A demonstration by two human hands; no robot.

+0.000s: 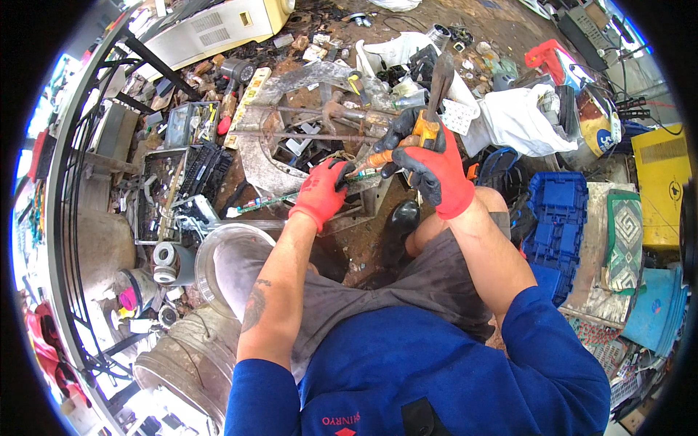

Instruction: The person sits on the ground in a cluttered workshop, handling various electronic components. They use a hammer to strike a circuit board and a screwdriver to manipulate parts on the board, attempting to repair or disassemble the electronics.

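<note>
In my left hand, gloved in red and black, is a long narrow green circuit board strip; the fingers are closed around it. My right hand, in a matching glove, is closed on an orange-handled screwdriver that points left toward the board. The same hand also grips a tool with a broad, rusty metal blade pointing up and an orange handle. Its exact kind cannot be made out. Just beyond both hands a hammer and a metal rod lie across a worn grey frame.
A clear round tub stands by my left knee, near a large dirty bucket. Black metal racking rises at the left. Blue plastic crates and a white sack are on the right. Scrap litters the floor ahead.
</note>
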